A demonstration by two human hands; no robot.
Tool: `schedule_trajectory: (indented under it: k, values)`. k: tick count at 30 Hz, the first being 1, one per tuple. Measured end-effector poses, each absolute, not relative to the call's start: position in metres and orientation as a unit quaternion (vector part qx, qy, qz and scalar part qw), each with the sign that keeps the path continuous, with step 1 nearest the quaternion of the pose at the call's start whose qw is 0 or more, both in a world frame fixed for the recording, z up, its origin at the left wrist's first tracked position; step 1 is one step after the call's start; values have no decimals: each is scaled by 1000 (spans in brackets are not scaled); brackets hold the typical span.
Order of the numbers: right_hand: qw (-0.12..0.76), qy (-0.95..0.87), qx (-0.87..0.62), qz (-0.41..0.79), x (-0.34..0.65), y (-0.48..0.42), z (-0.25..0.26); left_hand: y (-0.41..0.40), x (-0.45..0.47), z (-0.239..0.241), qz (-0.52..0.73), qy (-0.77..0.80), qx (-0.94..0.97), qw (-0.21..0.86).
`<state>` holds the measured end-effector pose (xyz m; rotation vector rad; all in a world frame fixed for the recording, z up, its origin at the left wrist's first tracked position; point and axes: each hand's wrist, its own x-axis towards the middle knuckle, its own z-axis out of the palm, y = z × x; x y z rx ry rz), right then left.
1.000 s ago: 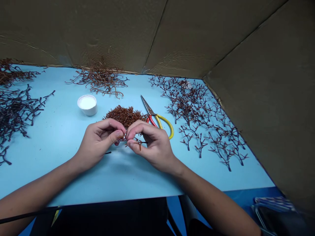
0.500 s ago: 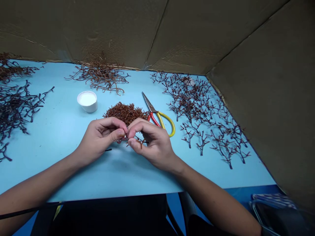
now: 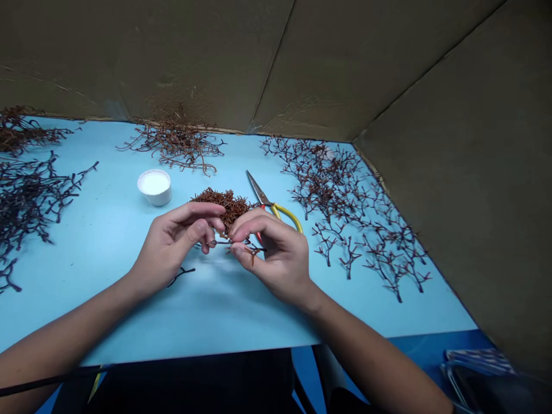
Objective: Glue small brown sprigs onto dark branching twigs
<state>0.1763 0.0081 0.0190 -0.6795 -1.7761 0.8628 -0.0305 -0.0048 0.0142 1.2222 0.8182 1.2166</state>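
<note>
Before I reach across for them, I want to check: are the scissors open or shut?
Shut: the scissors have their steel blades lying together in one narrow point. The right hand hides part of the handles.

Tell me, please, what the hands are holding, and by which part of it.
The right hand's fingers pinch a thin dark forked twig mid-stem; whether the left hand grips it cannot be told.

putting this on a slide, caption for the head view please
Left hand and right hand hold a small dark branching twig by a brown twig pile
</note>
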Motion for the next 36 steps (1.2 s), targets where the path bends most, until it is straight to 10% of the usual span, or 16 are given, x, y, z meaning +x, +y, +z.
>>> schedule_trajectory:
  k: [8, 36]
  values:
    - [570, -739, -349, 89, 173, -3, 22, -23, -16, -1, 487, 372, 509, 605]
    - [641, -596, -375, 306, 116, -17, 11, -26, 6, -10, 518, 358, 370, 683]
